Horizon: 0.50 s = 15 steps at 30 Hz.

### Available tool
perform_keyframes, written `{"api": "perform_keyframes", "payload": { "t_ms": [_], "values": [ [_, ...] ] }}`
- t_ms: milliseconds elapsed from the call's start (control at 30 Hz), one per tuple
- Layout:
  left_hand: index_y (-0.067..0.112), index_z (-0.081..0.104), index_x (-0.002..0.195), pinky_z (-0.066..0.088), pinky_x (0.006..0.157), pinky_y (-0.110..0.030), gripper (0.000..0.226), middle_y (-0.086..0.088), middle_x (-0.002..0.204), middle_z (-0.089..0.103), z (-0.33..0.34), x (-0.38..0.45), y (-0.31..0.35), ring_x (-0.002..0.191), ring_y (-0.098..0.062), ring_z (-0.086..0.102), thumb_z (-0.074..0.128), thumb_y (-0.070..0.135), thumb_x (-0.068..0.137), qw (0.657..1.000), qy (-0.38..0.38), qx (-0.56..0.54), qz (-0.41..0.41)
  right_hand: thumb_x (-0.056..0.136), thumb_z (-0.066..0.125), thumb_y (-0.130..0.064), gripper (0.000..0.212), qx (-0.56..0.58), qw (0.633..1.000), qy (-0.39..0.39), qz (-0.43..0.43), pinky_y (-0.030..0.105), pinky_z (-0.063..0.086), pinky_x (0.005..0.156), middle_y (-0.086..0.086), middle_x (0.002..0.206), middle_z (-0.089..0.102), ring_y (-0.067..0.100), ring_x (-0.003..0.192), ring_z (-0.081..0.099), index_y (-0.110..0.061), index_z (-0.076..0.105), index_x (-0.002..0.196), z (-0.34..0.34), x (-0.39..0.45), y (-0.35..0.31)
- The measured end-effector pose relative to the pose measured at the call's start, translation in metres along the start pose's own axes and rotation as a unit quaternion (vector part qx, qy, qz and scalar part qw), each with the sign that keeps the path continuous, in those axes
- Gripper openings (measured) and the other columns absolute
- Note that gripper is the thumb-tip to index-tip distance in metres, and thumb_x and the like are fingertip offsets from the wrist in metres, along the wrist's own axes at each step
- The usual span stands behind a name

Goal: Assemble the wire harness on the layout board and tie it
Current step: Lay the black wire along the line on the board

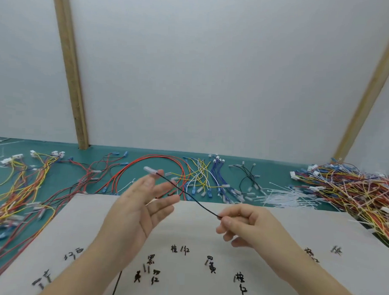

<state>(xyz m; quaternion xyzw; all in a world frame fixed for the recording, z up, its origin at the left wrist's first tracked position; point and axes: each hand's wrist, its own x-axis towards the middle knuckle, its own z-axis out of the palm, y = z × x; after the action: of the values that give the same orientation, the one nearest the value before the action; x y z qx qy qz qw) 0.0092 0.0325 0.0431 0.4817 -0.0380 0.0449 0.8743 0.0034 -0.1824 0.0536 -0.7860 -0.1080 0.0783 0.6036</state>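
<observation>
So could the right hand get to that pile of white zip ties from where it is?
Probably yes. The right hand is pinching a black wire, but the white zip ties lie in the open on the green mat just beyond it, nothing between. It would likely drop the wire first.

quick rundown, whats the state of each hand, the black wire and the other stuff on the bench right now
left hand: fingers straight, wire's clear-sleeved end at its fingertips
right hand: pinches the black wire
black wire: in the air, stretched between both hands
layout board: flat, handwritten labels and pegs, no harness on it
red wires: loose loop on the green mat
cable ties: loose pile, unused
tied harnesses: heaped at right
</observation>
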Motion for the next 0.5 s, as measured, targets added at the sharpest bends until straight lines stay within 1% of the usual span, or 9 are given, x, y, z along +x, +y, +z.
{"api": "perform_keyframes", "payload": {
  "t_ms": [67,167,233,300,367,433,500],
  "values": [
    [0.018,0.067,0.089,0.055,0.052,-0.023,0.023,-0.003,0.082,0.073,-0.005,0.000,0.006,0.064,-0.017,0.069,0.057,0.025,0.070,1.000,-0.002,0.011,-0.002,0.086,0.061,-0.009,0.010,0.013,1.000,0.023,-0.003,0.017,0.051,0.059,0.001,0.075,0.073,0.005,0.063,0.063,-0.016,0.068,0.085,-0.006,0.001,0.005],
    [0.015,0.071,0.082,0.056,0.054,-0.023,0.020,-0.004,0.077,0.071,-0.008,0.003,0.013,0.065,-0.018,0.070,0.059,0.019,0.067,0.998,-0.014,0.047,-0.038,0.081,0.066,-0.007,0.011,0.058,0.997,0.051,-0.018,0.018,0.053,0.058,0.002,0.077,0.073,0.007,0.066,0.065,-0.017,0.070,0.081,-0.014,0.004,0.008],
    [0.014,0.075,0.073,0.056,0.054,-0.023,0.018,-0.006,0.077,0.072,-0.011,0.005,0.016,0.066,-0.019,0.070,0.060,0.019,0.066,0.996,-0.029,0.066,-0.061,0.069,0.073,-0.011,0.011,0.121,0.990,0.070,-0.028,0.018,0.053,0.057,0.002,0.078,0.073,0.008,0.067,0.065,-0.018,0.072,0.078,-0.018,0.006,0.007],
    [0.015,0.076,0.073,0.055,0.054,-0.023,0.018,-0.006,0.079,0.072,-0.014,0.006,0.017,0.067,-0.020,0.070,0.060,0.019,0.066,0.993,-0.041,0.078,-0.074,0.055,0.075,-0.021,0.020,0.186,0.978,0.083,-0.042,0.018,0.053,0.056,0.000,0.077,0.073,0.007,0.067,0.066,-0.021,0.074,0.074,-0.022,0.008,0.007],
    [0.015,0.077,0.076,0.055,0.055,-0.024,0.019,-0.006,0.079,0.071,-0.016,0.005,0.016,0.068,-0.020,0.070,0.061,0.018,0.066,0.991,-0.051,0.080,-0.092,0.047,0.075,-0.028,0.027,0.224,0.969,0.090,-0.056,0.017,0.053,0.056,-0.002,0.076,0.073,0.006,0.068,0.067,-0.026,0.075,0.073,-0.024,0.011,0.009],
    [0.014,0.077,0.078,0.056,0.056,-0.025,0.020,-0.006,0.082,0.072,-0.016,0.004,0.016,0.070,-0.021,0.070,0.062,0.019,0.065,0.989,-0.062,0.081,-0.107,0.048,0.074,-0.028,0.026,0.244,0.964,0.091,-0.062,0.017,0.053,0.057,-0.002,0.077,0.073,0.006,0.071,0.068,-0.028,0.076,0.074,-0.025,0.013,0.012],
    [0.015,0.077,0.079,0.056,0.056,-0.024,0.022,-0.006,0.083,0.073,-0.016,0.003,0.015,0.071,-0.021,0.071,0.061,0.021,0.065,0.988,-0.066,0.080,-0.113,0.058,0.070,-0.021,0.021,0.261,0.960,0.084,-0.060,0.018,0.054,0.058,-0.002,0.080,0.074,0.006,0.074,0.069,-0.027,0.076,0.076,-0.027,0.014,0.014]
  ]
}}
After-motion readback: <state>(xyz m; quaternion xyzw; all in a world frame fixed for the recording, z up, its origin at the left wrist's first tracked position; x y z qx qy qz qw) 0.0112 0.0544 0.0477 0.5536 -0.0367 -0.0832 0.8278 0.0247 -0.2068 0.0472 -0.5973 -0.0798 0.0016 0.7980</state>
